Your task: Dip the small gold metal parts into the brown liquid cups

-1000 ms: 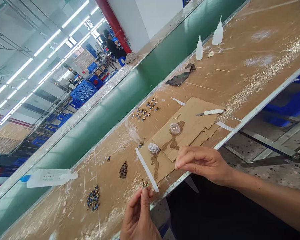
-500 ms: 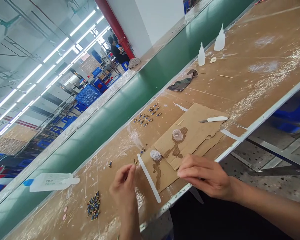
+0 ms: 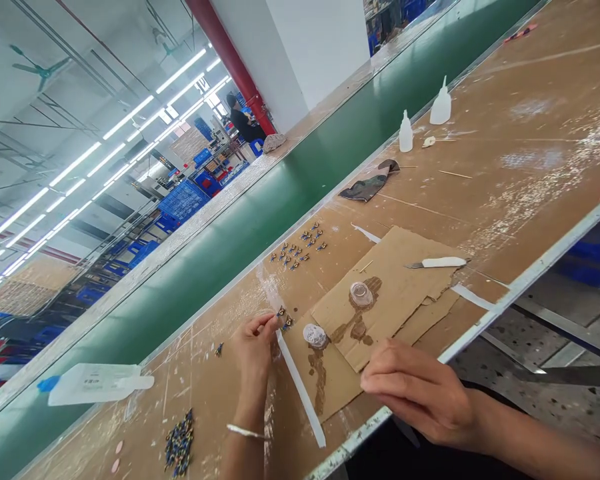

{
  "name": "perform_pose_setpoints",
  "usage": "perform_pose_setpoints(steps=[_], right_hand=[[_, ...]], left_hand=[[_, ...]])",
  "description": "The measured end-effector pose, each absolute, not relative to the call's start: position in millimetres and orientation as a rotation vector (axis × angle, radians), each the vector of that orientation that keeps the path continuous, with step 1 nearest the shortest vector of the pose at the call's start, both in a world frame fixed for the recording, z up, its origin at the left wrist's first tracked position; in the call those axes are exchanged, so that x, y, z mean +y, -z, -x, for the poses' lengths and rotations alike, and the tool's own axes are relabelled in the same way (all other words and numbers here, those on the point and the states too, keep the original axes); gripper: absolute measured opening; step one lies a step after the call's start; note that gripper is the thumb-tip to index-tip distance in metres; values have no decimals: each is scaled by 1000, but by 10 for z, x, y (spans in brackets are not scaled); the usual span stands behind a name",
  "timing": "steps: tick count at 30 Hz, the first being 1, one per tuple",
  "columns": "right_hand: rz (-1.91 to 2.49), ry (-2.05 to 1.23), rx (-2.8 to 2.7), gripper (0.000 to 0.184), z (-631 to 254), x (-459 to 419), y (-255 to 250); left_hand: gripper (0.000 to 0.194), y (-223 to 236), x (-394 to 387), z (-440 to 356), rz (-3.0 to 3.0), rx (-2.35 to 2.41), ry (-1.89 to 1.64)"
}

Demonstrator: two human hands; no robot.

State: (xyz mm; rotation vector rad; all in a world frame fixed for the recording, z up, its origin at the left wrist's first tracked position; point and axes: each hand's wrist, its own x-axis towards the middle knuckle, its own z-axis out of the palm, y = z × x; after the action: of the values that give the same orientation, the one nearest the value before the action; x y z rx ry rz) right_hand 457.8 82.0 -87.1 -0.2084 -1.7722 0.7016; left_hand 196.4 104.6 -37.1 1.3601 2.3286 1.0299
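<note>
My left hand (image 3: 256, 337) is pinched at the top of a white tape strip (image 3: 300, 387), its fingertips on a small blue-and-yellow figure (image 3: 281, 312). Right beside that is another small figure (image 3: 287, 324) on the table. My right hand (image 3: 417, 390) is closed in a pinch above the table's front edge; whatever its fingers hold is hidden. Between the hands lies cardboard (image 3: 395, 267) with dark wet stains, carrying a round clear dish (image 3: 361, 294) and a whitish lumpy disc (image 3: 315, 335). A white-handled knife (image 3: 443, 263) rests on the cardboard's right part.
Several similar figures (image 3: 297, 250) stand in a group behind the cardboard; a heap of them (image 3: 179, 443) lies front left. A large clear bottle (image 3: 97, 384) lies on its side. Farther back are a cloth (image 3: 370, 183) and two white dropper bottles (image 3: 405, 133), (image 3: 441, 103). A green belt (image 3: 260, 223) runs behind.
My left hand has moved forward with the small figure, bringing it beside the one near the tape. My right hand stays pinched in about the same place. The view has tilted slightly.
</note>
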Motion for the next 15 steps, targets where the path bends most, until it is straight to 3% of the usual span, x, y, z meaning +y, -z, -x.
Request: perform_pose_setpoints(steps=[4,15], right_hand=[[214,-705,-1784,35,-4581,814,880],[247,-662,-1782,30,-4558,810,842]], left_hand=[[13,364,984,-2038,-1621,2348,-818],[17,328,1045,-2114,-2044,2268,-614]])
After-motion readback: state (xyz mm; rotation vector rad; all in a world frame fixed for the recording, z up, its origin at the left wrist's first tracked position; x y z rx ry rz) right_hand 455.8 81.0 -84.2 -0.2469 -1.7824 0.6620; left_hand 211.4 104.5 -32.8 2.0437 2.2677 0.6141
